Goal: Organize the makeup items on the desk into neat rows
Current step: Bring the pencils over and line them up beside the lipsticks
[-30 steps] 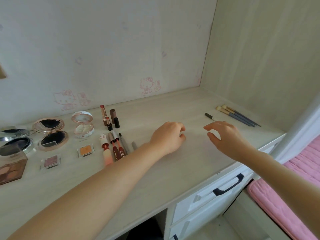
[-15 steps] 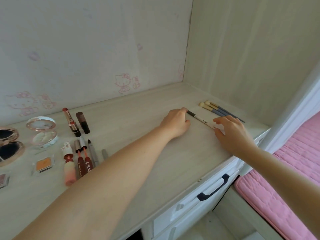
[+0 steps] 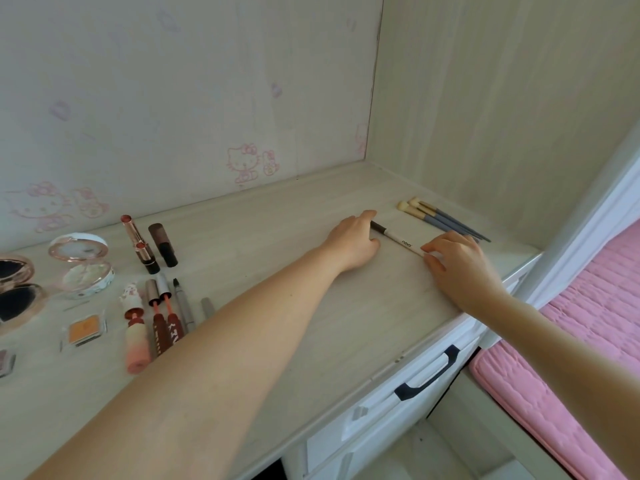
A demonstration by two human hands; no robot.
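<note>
A white pencil with a dark tip point(image 3: 398, 239) lies on the pale desk point(image 3: 346, 323) at the right. My left hand point(image 3: 355, 242) touches its dark end with the fingertips. At the white end, my right hand point(image 3: 457, 263) pinches it between thumb and fingers. Just behind lie three blue-handled brushes point(image 3: 440, 218), side by side. On the left stand two lipsticks point(image 3: 138, 245) and a cap point(image 3: 162, 244). In front of them lie lip glosses point(image 3: 166, 320), a pink tube point(image 3: 135, 329), grey pencils point(image 3: 183, 306), an orange eyeshadow pan point(image 3: 84, 329) and open compacts point(image 3: 83, 265).
The desk sits in a corner between a back wall with pink cat drawings and a side wall at the right. Drawers with a dark handle point(image 3: 429, 375) are below the front edge. A pink mattress point(image 3: 571, 341) lies to the right.
Both hands reached right to the white pencil; my left hand went to its dark end and my right hand closed on its white end. The camera turned right.
</note>
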